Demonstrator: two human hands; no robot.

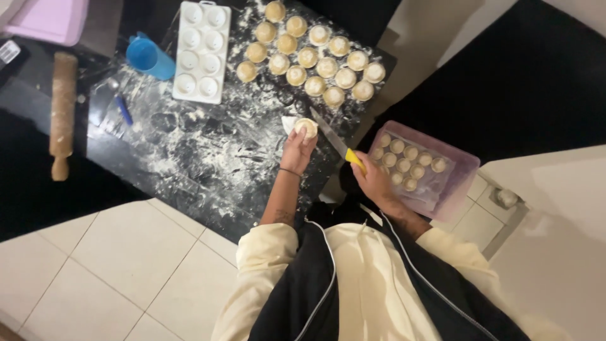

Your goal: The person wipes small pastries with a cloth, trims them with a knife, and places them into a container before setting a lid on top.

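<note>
1. A dark, flour-dusted counter (189, 158) stands over pale floor tiles (113, 252).
2. The left hand (297, 150) cups a dough round (307, 128), fingers curled about it, near the counter's right side.
3. The right hand (374, 180) wraps shut around a yellow-handled knife (338, 146); its long axis runs diagonally, the blade seemingly pointing far-left toward the round.
4. Filled dough cups (312, 53) sit farther off, and a white mould (202, 50) to their left.

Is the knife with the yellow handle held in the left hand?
No, the right hand grips the knife, while the left hand holds a dough piece.
</note>
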